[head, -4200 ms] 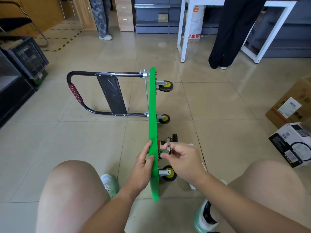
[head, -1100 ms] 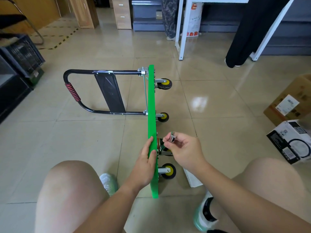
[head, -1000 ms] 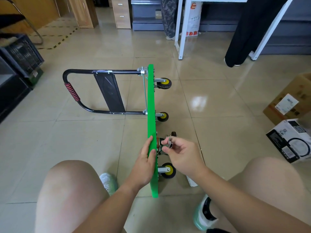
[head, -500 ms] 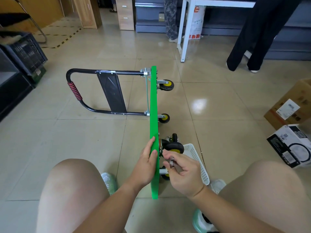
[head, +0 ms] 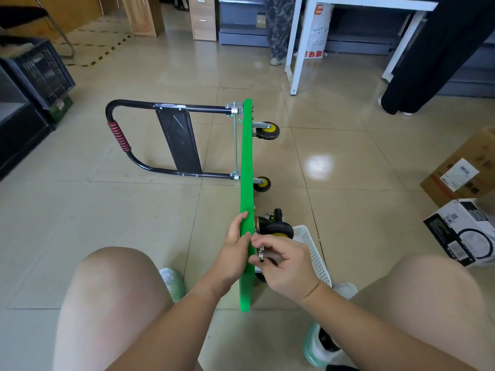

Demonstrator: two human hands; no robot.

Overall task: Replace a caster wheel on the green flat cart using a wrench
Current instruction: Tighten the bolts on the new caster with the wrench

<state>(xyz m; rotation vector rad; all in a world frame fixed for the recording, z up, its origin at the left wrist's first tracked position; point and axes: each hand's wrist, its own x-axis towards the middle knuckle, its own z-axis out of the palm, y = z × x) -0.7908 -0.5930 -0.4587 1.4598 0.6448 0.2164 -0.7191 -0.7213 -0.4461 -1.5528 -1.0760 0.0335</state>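
The green flat cart (head: 247,167) stands on its long edge on the tiled floor, its black handle (head: 120,135) folded out to the left. Two yellow-hubbed casters (head: 267,129) (head: 262,183) stick out on its far right side. A black caster wheel (head: 276,228) sits against the underside just above my hands. My left hand (head: 235,250) grips the top edge of the deck. My right hand (head: 286,263) pinches a small silver metal part (head: 261,254) right next to the deck's underside. I see no wrench.
A white plastic basket (head: 310,250) lies on the floor to the right of the cart. Cardboard and printed boxes (head: 460,228) sit at the far right. A white table frame (head: 297,49) and two standing people are behind; black crates (head: 37,70) at left.
My right hand dropped from beside the upper caster to lower along the deck's underside, still pinching the small silver part. The black caster and white basket came into view. My left hand kept its grip.
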